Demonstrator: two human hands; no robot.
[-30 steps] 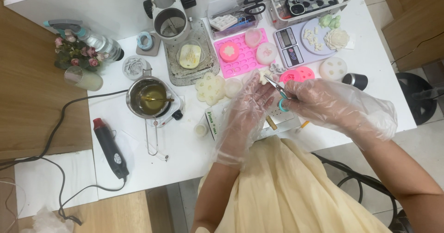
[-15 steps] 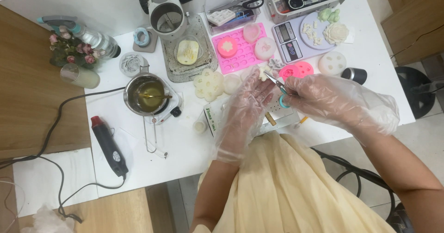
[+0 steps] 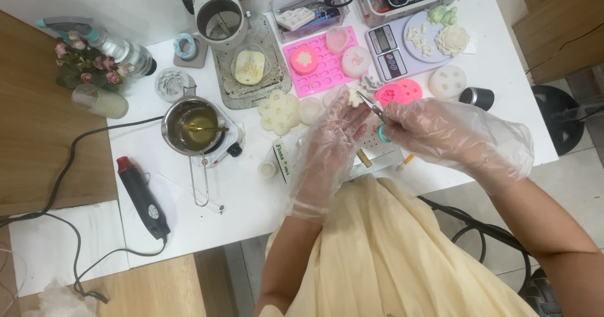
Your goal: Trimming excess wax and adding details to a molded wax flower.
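Holding small scissors (image 3: 372,108) mid-frame: right hand (image 3: 453,138), gloved, grip closed on the teal handles, blades pointing up-left. Left hand (image 3: 327,147), gloved, fingers pinching a small white wax piece (image 3: 356,96) at the blade tips, just above the white tabletop (image 3: 239,197). Beyond: pink silicone mould (image 3: 318,65) upper centre, kitchen scale (image 3: 387,50) to its right, melting pot (image 3: 192,125) centre-left.

Small white wax flower (image 3: 356,97) — tweezers (image 3: 371,106) touching
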